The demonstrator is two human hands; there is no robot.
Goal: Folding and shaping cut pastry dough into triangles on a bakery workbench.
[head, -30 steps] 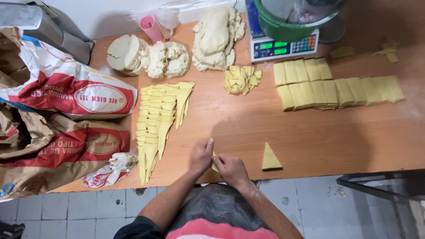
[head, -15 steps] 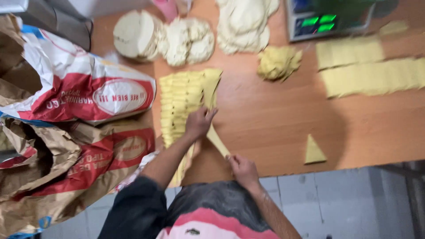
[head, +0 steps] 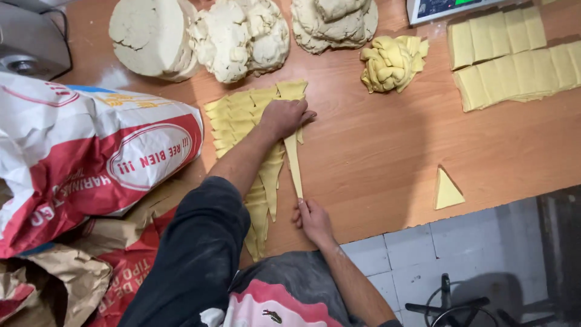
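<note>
Only the one head view here, looking straight down at the wooden table (head: 375,163). Left hand (head: 285,116) is reached out flat over the top of the row of dough triangles (head: 242,121), fingers together and curled down a bit, pressing the wide end of one long dough strip (head: 294,163). Right hand (head: 313,219) sits at the near table edge, fingers bent and closed on the thin tip of that same strip, so it's pulled out straight between both hands. Can't really see the fingertips themselves. One loose dough triangle (head: 447,191) lies well off to the right. Flour sack (head: 91,157) on the left, white dough lumps (head: 200,36) and a twisted yellow dough ball (head: 390,60) at the far side, flat dough rectangles (head: 514,54) top right
</note>
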